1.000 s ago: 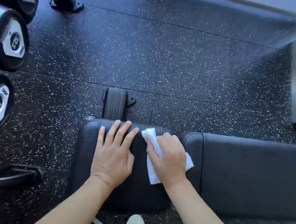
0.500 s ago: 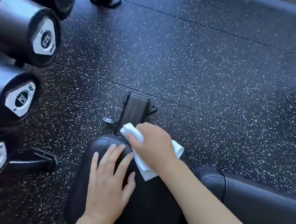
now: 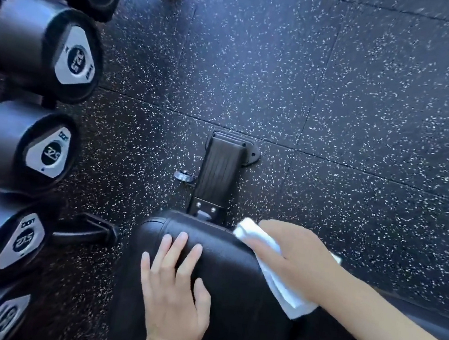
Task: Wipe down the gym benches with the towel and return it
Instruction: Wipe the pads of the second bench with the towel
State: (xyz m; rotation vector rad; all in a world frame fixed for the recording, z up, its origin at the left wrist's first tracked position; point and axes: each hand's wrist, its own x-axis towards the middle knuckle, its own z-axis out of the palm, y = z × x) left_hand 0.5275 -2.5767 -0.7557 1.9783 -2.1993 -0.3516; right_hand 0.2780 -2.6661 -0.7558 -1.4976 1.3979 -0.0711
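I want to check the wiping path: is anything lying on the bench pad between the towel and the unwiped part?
Only the left hand, resting flat on the bench pad beside the towel held by the right hand.

The right hand [image 3: 296,257] hides much of the towel [image 3: 282,289].

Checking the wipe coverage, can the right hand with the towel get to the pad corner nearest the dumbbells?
Probably not yet: the left hand lies flat on the bench pad, between the towel in the right hand and that corner.
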